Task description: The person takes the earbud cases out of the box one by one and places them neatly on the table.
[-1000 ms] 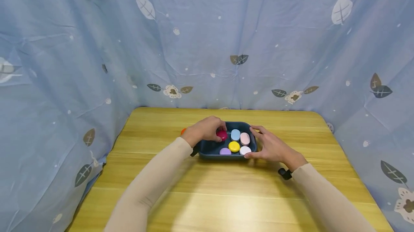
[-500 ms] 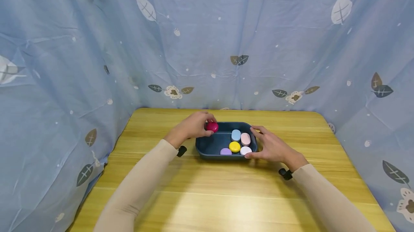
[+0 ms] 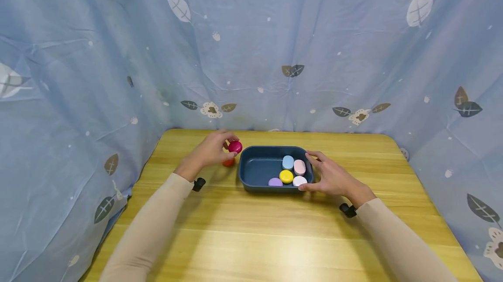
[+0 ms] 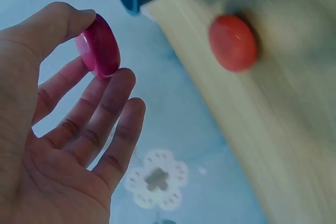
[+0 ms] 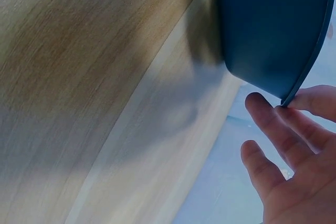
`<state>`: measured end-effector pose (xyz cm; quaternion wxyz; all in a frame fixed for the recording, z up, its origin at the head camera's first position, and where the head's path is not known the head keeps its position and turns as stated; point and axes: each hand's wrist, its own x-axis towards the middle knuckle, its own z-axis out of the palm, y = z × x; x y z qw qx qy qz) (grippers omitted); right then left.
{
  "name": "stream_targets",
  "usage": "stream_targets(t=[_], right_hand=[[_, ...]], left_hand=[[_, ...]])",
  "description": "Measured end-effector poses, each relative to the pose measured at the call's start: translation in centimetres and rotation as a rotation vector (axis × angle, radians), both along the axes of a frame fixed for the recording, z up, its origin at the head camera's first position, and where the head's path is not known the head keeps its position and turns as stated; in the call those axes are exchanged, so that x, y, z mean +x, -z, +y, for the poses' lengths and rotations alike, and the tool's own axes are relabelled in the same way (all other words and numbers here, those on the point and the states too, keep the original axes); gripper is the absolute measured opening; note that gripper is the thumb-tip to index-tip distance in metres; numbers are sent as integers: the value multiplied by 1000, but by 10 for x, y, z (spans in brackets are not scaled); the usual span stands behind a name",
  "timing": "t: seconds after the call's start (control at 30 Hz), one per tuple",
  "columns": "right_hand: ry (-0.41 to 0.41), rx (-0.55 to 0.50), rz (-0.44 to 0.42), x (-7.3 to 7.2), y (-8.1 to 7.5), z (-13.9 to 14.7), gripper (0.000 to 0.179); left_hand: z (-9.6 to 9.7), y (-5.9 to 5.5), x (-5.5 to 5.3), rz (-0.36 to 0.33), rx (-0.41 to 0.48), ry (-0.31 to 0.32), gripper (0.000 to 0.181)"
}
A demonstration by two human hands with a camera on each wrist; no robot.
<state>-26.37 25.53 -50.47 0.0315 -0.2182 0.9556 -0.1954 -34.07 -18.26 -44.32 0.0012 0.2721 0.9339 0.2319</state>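
Observation:
My left hand [image 3: 210, 149] holds a glossy magenta round, flattened piece [image 3: 235, 147], pinched between thumb and fingers, left of a dark blue tray [image 3: 251, 180]. Below it on the table lies an orange-red round piece [image 4: 233, 43], partly covered by the hand in the head view. At the tray's right end, my right hand [image 3: 332, 178] grips the rim, thumb at the near corner and a finger at the far one. Inside the tray's right half are a light blue oval piece [image 3: 288, 162], a pink one [image 3: 300, 167], a yellow round one [image 3: 286, 176], a white one [image 3: 300, 180] and a purple one [image 3: 275, 182].
The wooden table [image 3: 267, 234] runs back to a blue patterned curtain [image 3: 251, 50], which also hangs along both sides. A black strap-like piece [image 3: 198, 184] shows at the left wrist and another black piece [image 3: 347, 210] at the right.
My left hand has lifted the magenta piece out of the tray and carried it left, past the tray's left rim, above the orange-red piece. The right hand has stayed at the tray's right end.

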Motion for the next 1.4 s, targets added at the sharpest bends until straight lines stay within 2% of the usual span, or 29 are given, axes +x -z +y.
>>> stream_targets(t=[0.17, 0.43, 0.77, 0.9, 0.97, 1.07, 1.13, 1.2, 1.23, 1.4], right_hand=[[5, 11, 7, 1, 0, 3, 125], [-5, 3, 18, 1, 0, 3, 123], [-4, 8, -1, 1, -2, 1, 130], [-28, -28, 18, -7, 11, 7, 130], [-47, -24, 71, -18, 32, 17, 126], [-57, -18, 90, -22, 39, 19, 123], [-49, -27, 75, -19, 34, 17, 124], [-32, -40, 25, -8, 13, 8, 127], [-25, -36, 18, -5, 9, 6, 128], [-7, 12, 16, 3, -3, -1, 125]], left_hand=[[-19, 9, -3, -29, 20, -44, 46], [-45, 25, -6, -84, -10, -110, 47], [-63, 47, -11, -163, -63, -180, 47], [-68, 54, -13, -174, -86, -187, 46], [-69, 56, -13, -183, -90, -191, 46], [-70, 60, -13, -198, -90, -199, 46], [-71, 62, -13, -210, -89, -206, 46], [-71, 63, -13, -223, -85, -210, 46], [-71, 63, -14, -228, -82, -212, 47], [-70, 63, -14, -230, -69, -224, 52]])
